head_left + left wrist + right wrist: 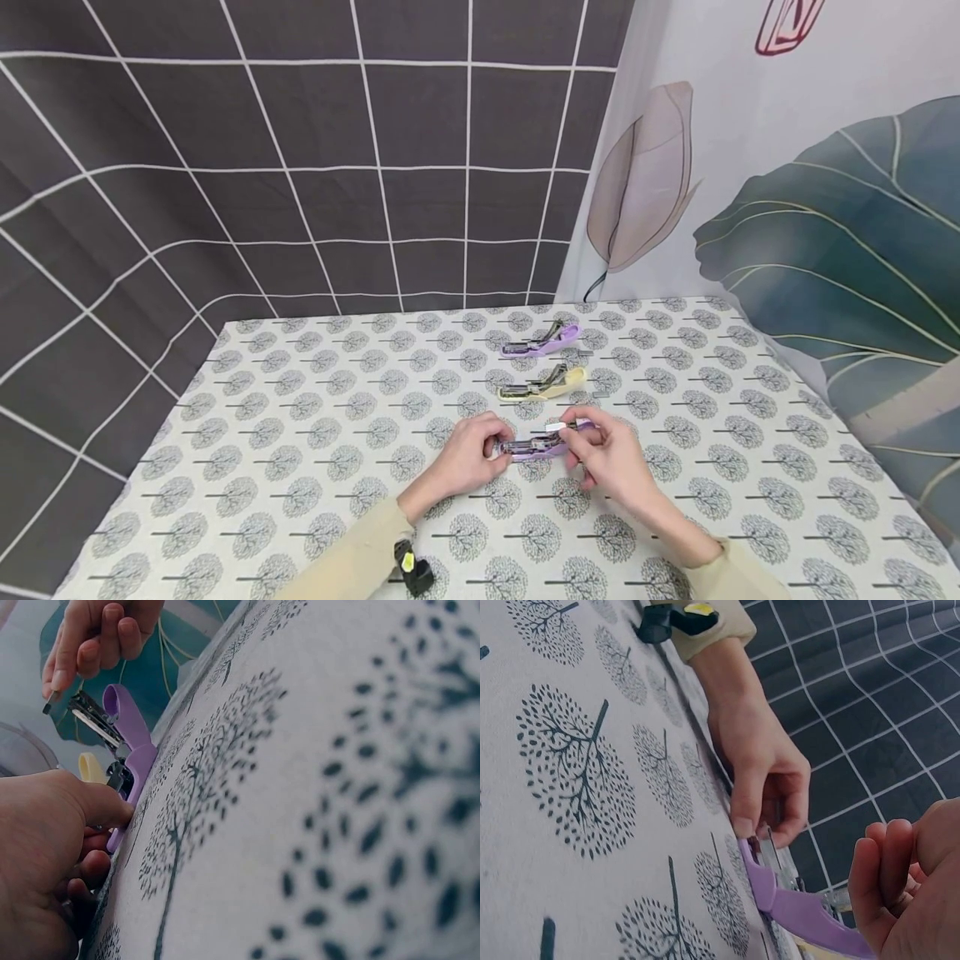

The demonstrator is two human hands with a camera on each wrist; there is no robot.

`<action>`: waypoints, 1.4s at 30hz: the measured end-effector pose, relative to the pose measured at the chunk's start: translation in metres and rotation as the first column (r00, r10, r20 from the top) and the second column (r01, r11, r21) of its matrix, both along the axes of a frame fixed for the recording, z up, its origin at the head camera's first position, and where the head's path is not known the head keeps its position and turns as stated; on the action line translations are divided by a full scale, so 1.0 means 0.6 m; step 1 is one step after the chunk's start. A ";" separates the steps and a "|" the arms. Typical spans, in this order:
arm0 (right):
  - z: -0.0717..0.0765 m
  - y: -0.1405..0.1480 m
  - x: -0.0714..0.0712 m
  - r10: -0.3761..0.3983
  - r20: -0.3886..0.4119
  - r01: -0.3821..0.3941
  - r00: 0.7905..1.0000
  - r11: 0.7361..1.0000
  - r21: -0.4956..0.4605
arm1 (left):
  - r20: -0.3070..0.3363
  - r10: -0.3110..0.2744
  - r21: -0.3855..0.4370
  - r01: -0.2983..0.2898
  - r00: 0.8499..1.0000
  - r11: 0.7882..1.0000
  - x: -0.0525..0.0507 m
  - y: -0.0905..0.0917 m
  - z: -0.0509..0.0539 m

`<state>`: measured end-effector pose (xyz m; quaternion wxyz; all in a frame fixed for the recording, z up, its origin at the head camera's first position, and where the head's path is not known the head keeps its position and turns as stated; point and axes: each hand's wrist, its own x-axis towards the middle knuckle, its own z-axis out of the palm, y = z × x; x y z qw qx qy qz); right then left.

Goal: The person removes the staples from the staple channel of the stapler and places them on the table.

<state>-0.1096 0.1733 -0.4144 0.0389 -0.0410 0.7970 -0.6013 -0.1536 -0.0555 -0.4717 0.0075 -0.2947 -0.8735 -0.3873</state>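
An opened purple stapler (531,454) lies on the table with its metal magazine exposed, also seen in the left wrist view, where its purple body (139,765) stands out. My left hand (468,454) grips the stapler's left end between thumb and fingers, as the right wrist view confirms with the left hand (757,750) at that end. Over the stapler's right part, my right hand (611,457) pinches a small strip of staples (555,427). That strip (51,701) appears held above the magazine in the left wrist view, apart from it.
Behind the hands lie an opened yellow stapler (561,384) and another opened purple stapler (551,340). A staple strip (600,394) sits right of the yellow one, and another strip (585,353) near the far purple one. A tree-print cloth (300,467) covers the table.
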 end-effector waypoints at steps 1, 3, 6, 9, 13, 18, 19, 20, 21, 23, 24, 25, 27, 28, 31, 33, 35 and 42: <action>0.001 0.003 0.000 -0.005 0.003 0.005 1.000 1.000 -0.006 | 0.001 0.000 0.002 0.000 1.000 1.000 0.000 0.000 -0.001; 0.002 0.008 -0.001 -0.016 0.010 0.016 1.000 1.000 -0.011 | 0.003 0.000 0.003 0.000 1.000 1.000 0.000 0.000 -0.001; -0.001 0.018 -0.005 -0.035 0.011 0.035 0.999 0.999 -0.007 | 0.002 0.000 0.007 0.000 1.000 1.000 -0.001 0.000 -0.002; -0.003 0.028 -0.007 -0.046 0.008 0.046 0.999 0.999 -0.003 | 0.003 -0.001 0.010 0.001 1.000 1.000 -0.001 0.000 -0.002; -0.002 0.039 -0.007 -0.058 0.020 0.058 0.998 0.998 -0.016 | 0.003 -0.002 0.015 0.002 1.000 1.000 -0.001 0.000 -0.002; 0.000 0.056 -0.005 -0.077 0.015 0.077 0.997 0.997 -0.012 | 0.001 -0.005 0.018 0.005 1.000 1.000 0.000 0.000 -0.001; 0.001 0.059 -0.005 -0.080 0.016 0.080 0.997 0.997 -0.016 | 0.001 -0.006 0.018 0.006 1.000 1.000 0.000 0.000 -0.001; 0.000 0.062 -0.004 -0.086 0.024 0.086 0.996 0.996 -0.018 | 0.002 -0.006 0.018 0.006 1.000 1.000 0.000 0.000 -0.001; 0.000 0.066 -0.004 -0.091 0.031 0.092 0.995 0.996 -0.022 | 0.004 -0.007 0.018 0.007 1.000 1.000 0.000 0.000 -0.001; -0.002 0.072 -0.005 -0.101 0.047 0.103 0.994 0.994 -0.034 | 0.007 -0.006 0.019 0.006 1.000 1.000 -0.001 0.000 -0.001; -0.003 0.075 -0.005 -0.104 0.053 0.106 0.993 0.994 -0.038 | 0.007 -0.006 0.017 0.006 1.000 1.000 -0.001 0.000 -0.001; -0.004 0.078 -0.005 -0.107 0.064 0.110 0.992 0.993 -0.044 | 0.009 -0.005 0.015 0.005 1.000 1.000 0.000 0.000 -0.001; -0.006 0.084 -0.006 -0.116 0.075 0.120 0.990 0.992 -0.049 | 0.010 -0.003 0.011 0.003 1.000 1.000 0.000 0.000 -0.001; -0.008 0.087 -0.007 -0.120 0.079 0.124 0.990 0.991 -0.047 | 0.009 -0.003 0.010 0.002 1.000 1.000 0.000 0.000 -0.001; -0.012 0.094 -0.007 -0.129 0.079 0.132 0.989 0.990 -0.043 | 0.007 0.000 0.005 0.000 1.000 1.000 0.001 0.000 0.000; -0.015 0.099 -0.008 -0.132 0.075 0.135 0.988 0.990 -0.032 | 0.006 -0.001 0.007 0.001 1.000 1.000 0.001 0.000 -0.001; -0.018 0.103 -0.009 -0.136 0.074 0.138 0.988 0.990 -0.030 | 0.006 -0.001 0.008 0.001 1.000 1.000 0.002 0.000 0.000; -0.028 0.116 -0.011 -0.149 0.096 0.152 0.984 0.988 -0.018 | -0.009 -0.002 0.003 0.002 1.000 1.000 0.000 0.000 0.000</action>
